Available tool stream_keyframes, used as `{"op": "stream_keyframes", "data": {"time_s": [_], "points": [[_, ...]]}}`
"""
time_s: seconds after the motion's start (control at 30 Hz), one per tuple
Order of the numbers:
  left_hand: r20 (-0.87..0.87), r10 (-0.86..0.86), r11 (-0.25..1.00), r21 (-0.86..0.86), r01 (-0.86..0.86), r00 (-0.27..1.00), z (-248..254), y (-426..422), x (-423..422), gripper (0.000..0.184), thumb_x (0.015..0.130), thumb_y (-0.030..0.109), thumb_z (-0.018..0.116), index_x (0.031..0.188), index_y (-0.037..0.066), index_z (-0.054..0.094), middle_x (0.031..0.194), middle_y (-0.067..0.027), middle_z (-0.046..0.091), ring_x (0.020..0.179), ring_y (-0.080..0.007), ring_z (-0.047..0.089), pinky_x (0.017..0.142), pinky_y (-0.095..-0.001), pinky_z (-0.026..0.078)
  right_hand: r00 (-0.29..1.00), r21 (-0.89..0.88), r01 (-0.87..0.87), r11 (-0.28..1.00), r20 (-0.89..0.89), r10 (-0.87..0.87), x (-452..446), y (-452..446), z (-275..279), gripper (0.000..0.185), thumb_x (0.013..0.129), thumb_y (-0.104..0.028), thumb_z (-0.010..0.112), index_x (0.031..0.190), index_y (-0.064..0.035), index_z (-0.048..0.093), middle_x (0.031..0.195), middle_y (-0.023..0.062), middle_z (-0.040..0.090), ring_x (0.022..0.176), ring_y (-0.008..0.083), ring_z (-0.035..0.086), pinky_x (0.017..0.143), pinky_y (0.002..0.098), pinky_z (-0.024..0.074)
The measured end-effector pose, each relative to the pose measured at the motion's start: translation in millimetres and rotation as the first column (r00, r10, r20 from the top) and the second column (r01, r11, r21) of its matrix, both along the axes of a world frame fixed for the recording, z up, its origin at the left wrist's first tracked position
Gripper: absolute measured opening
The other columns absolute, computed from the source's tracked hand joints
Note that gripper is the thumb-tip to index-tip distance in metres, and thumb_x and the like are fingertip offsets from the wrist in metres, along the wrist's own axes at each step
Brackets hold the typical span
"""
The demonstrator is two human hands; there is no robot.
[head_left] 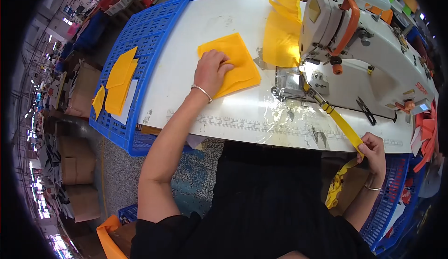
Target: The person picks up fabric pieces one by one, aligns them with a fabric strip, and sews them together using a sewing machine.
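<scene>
My left hand (211, 71) lies on a stack of yellow fabric pieces (239, 56) left of the sewing machine. Its fingers are bent and closed at the top piece, which creases near the thumb. At the table's front right edge, my right hand (373, 152) pinches a yellow fabric strip (344, 126). This strip runs up into a metal binder guide (313, 91) by the needle area, and its loose end hangs in a bunch below the table. Another yellow fabric piece (281, 39) lies at the sewing machine (326, 25), its far end folded up.
A blue plastic crate panel (154, 49) on the left bears more yellow pieces (122, 79) and a white sheet. Black thread snips (366, 111) lie right of the needle. A ruler scale (261, 124) runs along the front edge. A blue basket (389, 193) stands below right.
</scene>
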State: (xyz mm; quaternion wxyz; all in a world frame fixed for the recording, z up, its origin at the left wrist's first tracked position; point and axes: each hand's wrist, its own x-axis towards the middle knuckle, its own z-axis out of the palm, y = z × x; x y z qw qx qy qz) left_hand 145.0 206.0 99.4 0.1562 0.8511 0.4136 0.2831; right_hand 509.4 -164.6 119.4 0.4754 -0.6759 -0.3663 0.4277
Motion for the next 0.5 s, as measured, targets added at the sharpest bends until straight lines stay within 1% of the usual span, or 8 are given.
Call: {"op": "stream_keyframes", "data": {"time_s": [0.03, 0.1, 0.17, 0.27, 0.33, 0.4, 0.43, 0.5], "points": [[0.008, -0.008, 1.000, -0.003, 0.008, 1.000, -2, 2, -2, 0.015, 0.087, 0.015, 0.073, 0.096, 0.004, 0.068, 0.091, -0.0038, 0.063, 0.089, -0.0207, 0.056, 0.084, -0.0294, 0.047, 1.000, 0.000, -0.001, 1.000, 0.001, 0.001, -1, 1, 1, 0.013, 0.089, -0.007, 0.069, 0.086, -0.0010, 0.058, 0.062, 0.0052, 0.060, 0.042, 0.0094, 0.049, 0.043, 0.0200, 0.0449], [0.338, 0.079, 0.954, -0.297, 0.027, 0.938, -8, 12, -12, 0.013, 0.092, 0.014, 0.069, 0.099, 0.003, 0.070, 0.095, -0.0032, 0.067, 0.087, -0.0163, 0.059, 0.083, -0.0253, 0.047, 1.000, 0.002, 0.003, 1.000, -0.002, -0.003, -2, 3, 1, 0.013, 0.089, -0.008, 0.069, 0.086, -0.0009, 0.058, 0.062, 0.0050, 0.060, 0.042, 0.0094, 0.049, 0.043, 0.0201, 0.0449], [0.687, 0.329, 0.806, -0.562, 0.187, 0.648, -3, 26, -24, 0.013, 0.096, 0.013, 0.066, 0.102, 0.003, 0.071, 0.095, -0.0022, 0.069, 0.084, -0.0116, 0.060, 0.080, -0.0210, 0.048, 1.000, -0.003, 0.013, 1.000, -0.011, -0.013, -2, 2, 0, 0.014, 0.088, -0.008, 0.070, 0.086, -0.0009, 0.058, 0.062, 0.0049, 0.059, 0.042, 0.0094, 0.049, 0.043, 0.0200, 0.0449], [0.787, 0.154, 0.900, -0.361, 0.245, 0.597, 42, -6, -21, 0.011, 0.098, 0.012, 0.064, 0.099, 0.006, 0.073, 0.091, -0.0008, 0.069, 0.080, -0.0093, 0.058, 0.076, -0.0186, 0.047, 0.999, 0.002, -0.001, 1.000, -0.039, 0.001, 0, 4, 1, 0.015, 0.088, -0.008, 0.071, 0.085, -0.0007, 0.058, 0.062, 0.0046, 0.059, 0.042, 0.0093, 0.049, 0.043, 0.0199, 0.0449], [0.473, -0.010, 0.954, -0.259, 0.150, 0.881, 49, -34, -1, 0.012, 0.097, 0.013, 0.064, 0.104, 0.006, 0.071, 0.105, -0.0013, 0.071, 0.089, -0.0103, 0.062, 0.083, -0.0222, 0.049, 1.000, -0.017, 0.010, 1.000, -0.029, -0.010, -1, 4, 4, 0.016, 0.087, -0.008, 0.072, 0.085, -0.0007, 0.058, 0.062, 0.0046, 0.059, 0.042, 0.0094, 0.049, 0.043, 0.0198, 0.0448], [0.256, -0.358, 0.927, -0.017, 0.374, 0.898, 33, -66, 28, 0.016, 0.097, 0.018, 0.064, 0.106, 0.007, 0.072, 0.120, -0.0027, 0.069, 0.104, -0.0162, 0.064, 0.093, -0.0286, 0.049, 1.000, -0.024, 0.003, 1.000, -0.029, -0.004, -1, 7, 6, 0.017, 0.087, -0.009, 0.073, 0.084, -0.0007, 0.058, 0.062, 0.0046, 0.059, 0.042, 0.0094, 0.049, 0.043, 0.0196, 0.0447], [-0.011, -0.453, 0.870, 0.213, 0.445, 0.891, 13, -75, 41, 0.029, 0.101, 0.029, 0.057, 0.119, 0.008, 0.067, 0.138, -0.0057, 0.062, 0.123, -0.0224, 0.057, 0.104, -0.0370, 0.043, 0.999, -0.026, -0.002, 1.000, -0.033, 0.001, -1, 8, 6, 0.017, 0.087, -0.009, 0.073, 0.084, -0.0007, 0.058, 0.062, 0.0046, 0.059, 0.042, 0.0095, 0.050, 0.043, 0.0195, 0.0446], [-0.286, -0.503, 0.807, 0.183, 0.562, 0.816, 3, -88, 57, 0.044, 0.104, 0.040, 0.048, 0.133, 0.009, 0.057, 0.148, -0.0073, 0.053, 0.134, -0.0237, 0.048, 0.111, -0.0400, 0.035, 0.999, -0.026, -0.001, 1.000, -0.042, 0.000, 0, 9, 6, 0.016, 0.087, -0.008, 0.073, 0.084, -0.0004, 0.059, 0.063, 0.0051, 0.060, 0.043, 0.0095, 0.050, 0.044, 0.0195, 0.0451]]}}
